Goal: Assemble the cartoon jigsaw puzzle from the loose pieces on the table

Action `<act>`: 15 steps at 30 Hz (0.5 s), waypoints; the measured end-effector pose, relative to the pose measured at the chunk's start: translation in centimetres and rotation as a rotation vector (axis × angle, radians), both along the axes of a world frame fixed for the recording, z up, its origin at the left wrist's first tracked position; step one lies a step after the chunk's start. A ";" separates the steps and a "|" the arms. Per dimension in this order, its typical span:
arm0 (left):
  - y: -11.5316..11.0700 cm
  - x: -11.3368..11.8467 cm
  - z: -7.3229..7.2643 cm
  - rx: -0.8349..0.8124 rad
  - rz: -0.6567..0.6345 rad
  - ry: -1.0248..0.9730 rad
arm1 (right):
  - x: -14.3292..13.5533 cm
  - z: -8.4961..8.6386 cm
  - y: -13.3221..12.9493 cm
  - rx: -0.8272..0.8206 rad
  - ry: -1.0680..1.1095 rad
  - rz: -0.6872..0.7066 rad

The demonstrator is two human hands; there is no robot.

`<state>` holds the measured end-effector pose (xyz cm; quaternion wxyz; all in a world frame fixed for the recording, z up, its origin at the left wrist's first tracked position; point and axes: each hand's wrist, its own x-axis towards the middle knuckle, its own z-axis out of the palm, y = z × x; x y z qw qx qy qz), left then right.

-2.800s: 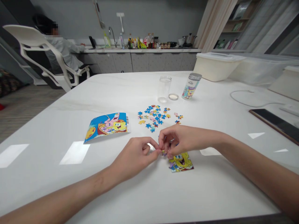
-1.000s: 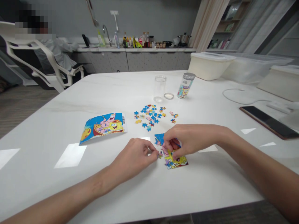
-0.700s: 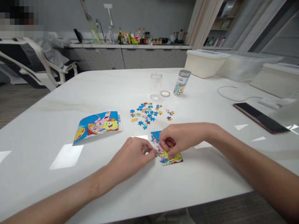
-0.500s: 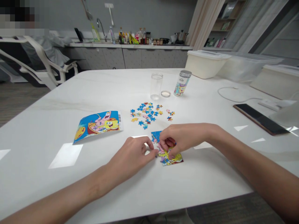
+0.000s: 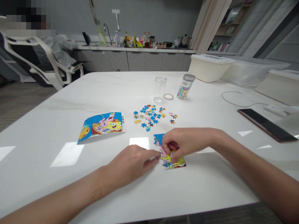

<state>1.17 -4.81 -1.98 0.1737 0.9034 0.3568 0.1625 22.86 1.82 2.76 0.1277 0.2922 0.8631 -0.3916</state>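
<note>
Left hand (image 5: 133, 160): index finger now straight — a second ago curled in a pinch — its tip at the left edge of the joined puzzle section (image 5: 175, 164). Suggests pushing a fit tight, not carrying (any piece held there: cannot tell). Right hand (image 5: 187, 141): thumb and fingers slightly parted, resting on the section, nothing visibly pinched. Loose pieces (image 5: 155, 121) beyond.
</note>
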 end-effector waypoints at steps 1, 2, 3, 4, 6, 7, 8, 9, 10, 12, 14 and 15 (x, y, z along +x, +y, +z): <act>0.0 -0.1 -0.1 0.026 -0.044 0.017 | 0.0 0.0 0.0 0.004 0.000 0.004; 0.0 -0.2 -0.1 0.049 -0.079 0.035 | 0.0 0.0 0.0 0.007 0.001 0.006; 0.0 -0.3 -0.1 0.067 -0.105 0.055 | 0.0 0.1 0.0 0.008 0.001 0.008; 0.0 -0.3 0.0 0.082 -0.122 0.072 | 0.0 0.1 0.1 0.007 0.001 0.009; 0.0 -0.3 0.1 0.116 -0.140 0.088 | 0.0 0.0 0.1 0.001 0.003 0.008; 0.0 -0.3 0.1 0.133 -0.146 0.089 | 0.0 0.0 0.1 -0.003 0.004 0.008; 0.0 -0.3 0.1 0.148 -0.152 0.089 | 0.0 0.0 0.1 -0.008 0.004 0.009; -0.1 -0.3 0.1 0.159 -0.158 0.090 | 0.0 0.0 0.1 -0.012 0.004 0.009; -0.1 -0.3 0.1 0.166 -0.162 0.093 | -0.1 0.0 0.1 -0.014 0.005 0.009; -0.1 -0.4 0.0 0.167 -0.169 0.107 | -0.1 -0.1 0.1 -0.015 0.004 0.008; -0.1 -0.5 -0.1 0.164 -0.172 0.123 | 0.0 -0.1 0.0 -0.011 0.002 0.006; -0.1 -0.5 -0.1 0.160 -0.172 0.131 | 0.0 -0.1 0.0 -0.010 0.002 0.006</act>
